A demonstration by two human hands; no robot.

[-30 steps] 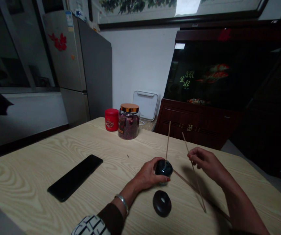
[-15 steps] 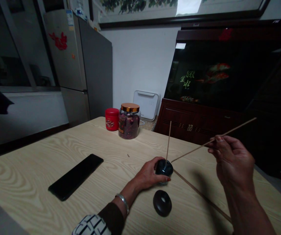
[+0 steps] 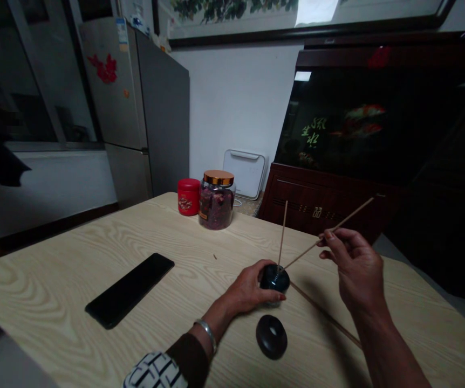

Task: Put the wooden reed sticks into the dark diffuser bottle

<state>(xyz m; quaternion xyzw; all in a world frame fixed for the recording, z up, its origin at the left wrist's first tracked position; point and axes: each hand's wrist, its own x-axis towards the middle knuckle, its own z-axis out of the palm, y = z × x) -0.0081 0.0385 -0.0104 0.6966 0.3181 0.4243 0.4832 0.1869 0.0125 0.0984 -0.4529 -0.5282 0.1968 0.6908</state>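
My left hand (image 3: 247, 291) is wrapped round a small dark round holder (image 3: 275, 278) on the wooden table (image 3: 95, 248). One thin stick (image 3: 282, 233) stands upright in the holder. My right hand (image 3: 351, 264) pinches a second thin stick (image 3: 329, 231), which slants down to the left with its lower tip at the holder's top. A third stick (image 3: 325, 315) lies flat on the table to the right of the holder. A dark ring-shaped lid (image 3: 272, 337) lies just in front of the holder.
A black phone (image 3: 129, 290) lies on the table to the left. A red tin (image 3: 188, 196) and a glass jar with a gold lid (image 3: 217, 200) stand at the far edge. A fridge (image 3: 135, 108) and a dark fish tank on a cabinet (image 3: 357, 134) stand behind.
My right hand lifted one stick off the table, swung it up, and has now brought its lower tip down to the holder. My left hand has stayed on the holder.
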